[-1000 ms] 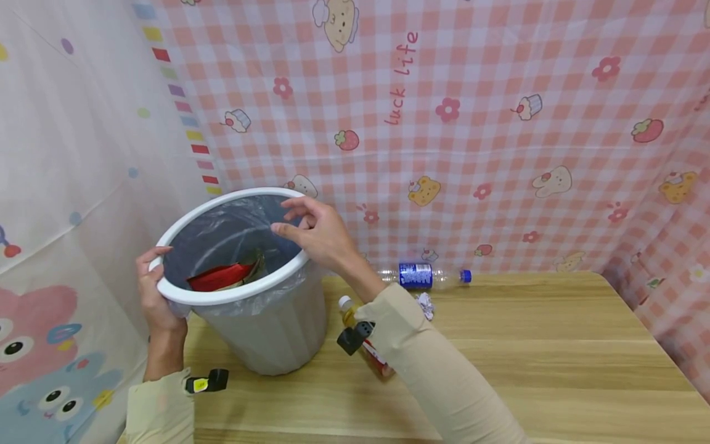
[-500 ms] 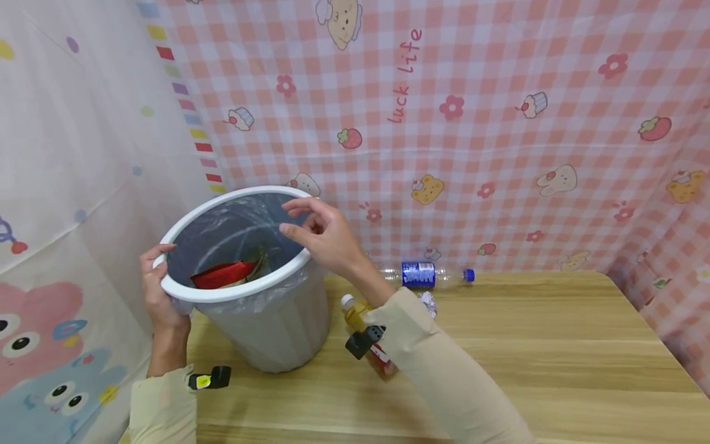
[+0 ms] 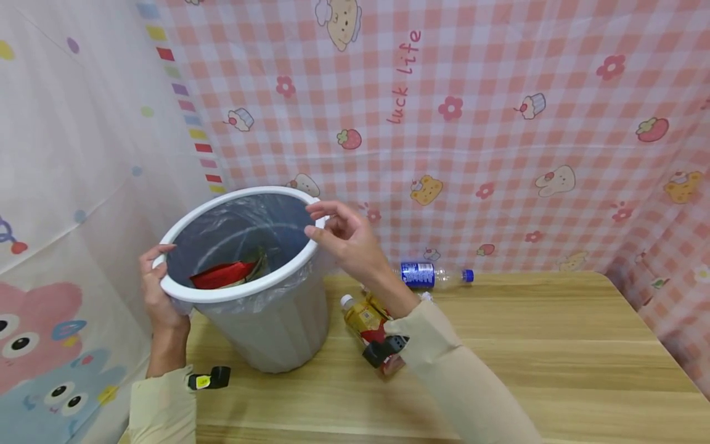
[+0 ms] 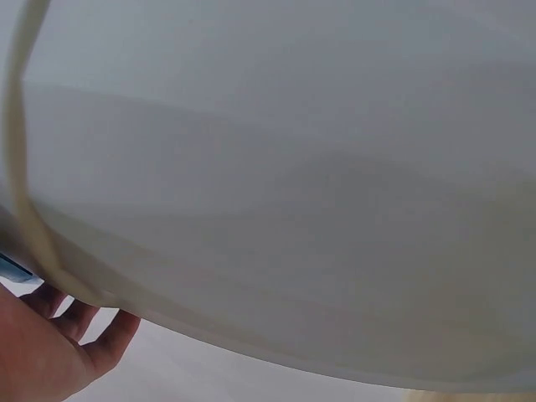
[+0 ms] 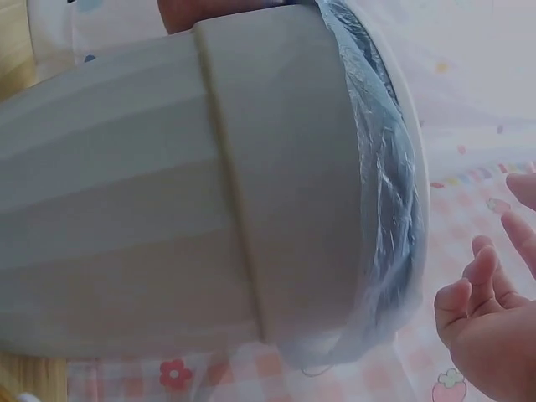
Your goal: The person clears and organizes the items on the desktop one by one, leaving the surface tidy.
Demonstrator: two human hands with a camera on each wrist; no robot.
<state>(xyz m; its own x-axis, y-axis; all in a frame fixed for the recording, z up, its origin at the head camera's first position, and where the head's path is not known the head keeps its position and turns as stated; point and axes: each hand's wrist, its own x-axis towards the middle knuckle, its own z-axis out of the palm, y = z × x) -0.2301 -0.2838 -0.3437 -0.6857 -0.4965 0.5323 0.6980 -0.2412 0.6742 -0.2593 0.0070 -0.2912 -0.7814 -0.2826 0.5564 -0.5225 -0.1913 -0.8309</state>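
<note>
A light grey trash bin with a white rim stands on the table, lined with a thin clear bag. Inside it lies a red packet. My left hand grips the rim at the near left, thumb over the edge. In the left wrist view, fingers curl beneath the bin's edge. By the rim's right side is my right hand, fingers loosely bent and holding nothing. The right wrist view shows this hand apart from the bin and its gathered liner.
Right of the bin lies a bottle with a white cap and yellow label, partly behind the right wrist. A clear bottle with a blue label lies by the back wall cloth. Crumpled paper peeks out beside the sleeve.
My right hand has moved right, from over the bin's opening to its right rim, uncovering more of the yellow-labelled bottle. The left hand keeps its hold on the rim.
</note>
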